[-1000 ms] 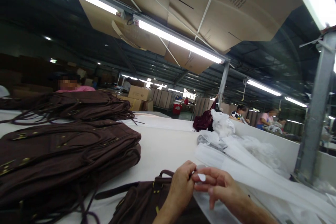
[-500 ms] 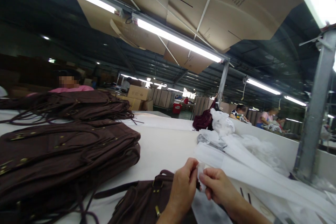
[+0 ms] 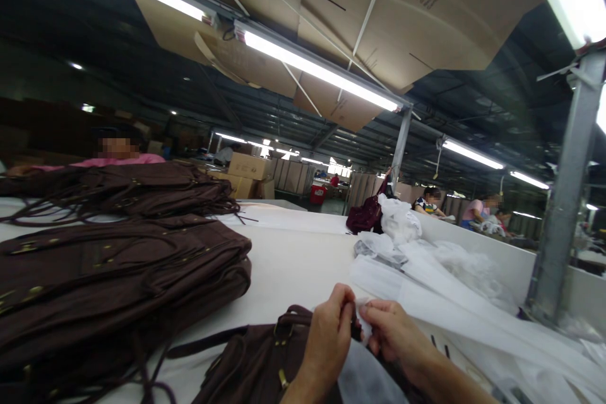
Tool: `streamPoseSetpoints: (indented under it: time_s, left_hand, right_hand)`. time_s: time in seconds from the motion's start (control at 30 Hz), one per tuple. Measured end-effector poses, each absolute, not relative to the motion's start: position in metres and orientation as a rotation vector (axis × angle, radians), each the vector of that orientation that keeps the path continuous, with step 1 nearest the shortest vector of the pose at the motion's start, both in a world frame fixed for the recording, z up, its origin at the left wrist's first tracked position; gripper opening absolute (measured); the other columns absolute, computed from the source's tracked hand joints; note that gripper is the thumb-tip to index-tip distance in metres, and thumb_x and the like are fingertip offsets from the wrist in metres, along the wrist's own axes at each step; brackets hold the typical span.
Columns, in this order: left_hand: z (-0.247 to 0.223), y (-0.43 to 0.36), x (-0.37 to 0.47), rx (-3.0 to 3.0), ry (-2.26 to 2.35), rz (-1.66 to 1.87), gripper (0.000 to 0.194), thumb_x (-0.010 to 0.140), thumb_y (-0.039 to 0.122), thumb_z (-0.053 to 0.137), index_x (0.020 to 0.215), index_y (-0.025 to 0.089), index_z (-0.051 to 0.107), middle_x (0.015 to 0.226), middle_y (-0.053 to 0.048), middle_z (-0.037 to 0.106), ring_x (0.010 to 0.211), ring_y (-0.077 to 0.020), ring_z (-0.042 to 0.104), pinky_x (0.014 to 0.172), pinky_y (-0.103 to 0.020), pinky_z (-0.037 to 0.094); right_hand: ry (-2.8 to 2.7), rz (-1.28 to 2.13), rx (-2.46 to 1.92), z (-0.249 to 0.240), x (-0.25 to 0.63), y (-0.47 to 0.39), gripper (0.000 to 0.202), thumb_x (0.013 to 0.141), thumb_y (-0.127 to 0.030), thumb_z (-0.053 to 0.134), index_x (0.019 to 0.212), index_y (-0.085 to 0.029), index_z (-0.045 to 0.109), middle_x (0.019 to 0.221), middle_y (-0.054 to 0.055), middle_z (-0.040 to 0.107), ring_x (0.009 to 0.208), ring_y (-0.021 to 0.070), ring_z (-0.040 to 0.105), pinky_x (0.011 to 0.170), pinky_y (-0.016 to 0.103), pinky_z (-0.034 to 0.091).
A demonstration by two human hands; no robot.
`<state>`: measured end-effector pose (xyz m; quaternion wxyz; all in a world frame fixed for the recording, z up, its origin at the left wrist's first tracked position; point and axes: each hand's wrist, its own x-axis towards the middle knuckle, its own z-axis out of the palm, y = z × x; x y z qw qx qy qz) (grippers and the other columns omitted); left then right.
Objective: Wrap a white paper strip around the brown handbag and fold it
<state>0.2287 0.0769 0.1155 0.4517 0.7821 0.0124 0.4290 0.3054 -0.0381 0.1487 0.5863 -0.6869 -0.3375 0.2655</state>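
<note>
Both hands meet over a dark brown bag (image 3: 250, 356) at the bottom centre, fingertips nearly touching. My right hand (image 3: 395, 331) pinches a small crumpled piece of thin white tissue paper (image 3: 363, 327) between thumb and fingers. At the left edge of that same piece, my left hand (image 3: 329, 334) is closed in a pinch, its fingertips partly hidden behind the knuckles. Beneath the hands a translucent white sheet (image 3: 367, 375) lies against the bag. The bag's strap (image 3: 208, 344) stretches out to the left, and its handle loop rises beside my left wrist.
Brown bags (image 3: 118, 278) are piled on the white table (image 3: 288, 259) at left. White wrapping sheets (image 3: 440, 290) spread at right, near a maroon bag (image 3: 364, 214) and a grey post (image 3: 563, 202). A person in pink (image 3: 118, 154) sits behind the pile; other people work farther right.
My hands stay almost in place, the fingers shifting slightly on the white tissue paper. More of the translucent sheet shows below them. The whole view has moved a little.
</note>
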Motion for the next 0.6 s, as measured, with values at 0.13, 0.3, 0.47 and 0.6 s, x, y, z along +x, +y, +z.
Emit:
streamPoseSetpoints:
  time_s: [0.13, 0.3, 0.47, 0.6]
  left_hand:
    - [0.118, 0.077, 0.228, 1.941, 0.004, 1.043, 0.013, 0.092, 0.023, 0.037, 0.083, 0.022, 0.046, 0.063, 0.005, 0.053, 0.06, -0.0122, 0.053, 0.061, -0.023, 0.036]
    - [0.115, 0.081, 0.23, 2.001, -0.009, 1.055, 0.018, 0.094, 0.025, 0.036, 0.08, 0.022, 0.046, 0.065, 0.005, 0.05, 0.061, -0.0124, 0.049, 0.06, -0.024, 0.033]
    - [0.11, 0.083, 0.232, 2.028, -0.031, 1.054, 0.015, 0.093, 0.021, 0.034, 0.083, 0.023, 0.045, 0.069, 0.004, 0.052, 0.063, -0.0128, 0.05, 0.062, -0.024, 0.034]
    - [0.109, 0.082, 0.231, 2.054, -0.059, 1.045, 0.014, 0.092, 0.019, 0.033, 0.087, 0.023, 0.046, 0.073, 0.003, 0.055, 0.066, -0.0135, 0.053, 0.063, -0.025, 0.035]
  right_hand:
    - [-0.801, 0.621, -1.564, 0.147, 0.306, -0.037, 0.036, 0.072, -0.049, 0.057, 0.072, -0.013, 0.058, 0.056, 0.0, 0.057, 0.035, 0.0037, 0.041, 0.033, 0.017, 0.011]
    - [-0.687, 0.586, -1.419, 0.14, 0.305, -0.036, 0.035, 0.071, -0.046, 0.069, 0.077, -0.015, 0.055, 0.065, 0.001, 0.062, 0.05, 0.0086, 0.056, 0.041, 0.015, 0.04]
    - [-0.601, 0.758, -1.183, 0.145, 0.31, -0.036, 0.035, 0.075, -0.044, 0.067, 0.09, -0.016, 0.053, 0.076, 0.004, 0.064, 0.064, 0.0147, 0.065, 0.058, 0.025, 0.053]
    - [-0.755, 0.737, -1.317, 0.153, 0.319, -0.037, 0.04, 0.078, -0.051, 0.063, 0.095, -0.016, 0.056, 0.074, 0.003, 0.063, 0.058, 0.0136, 0.063, 0.051, 0.022, 0.05]
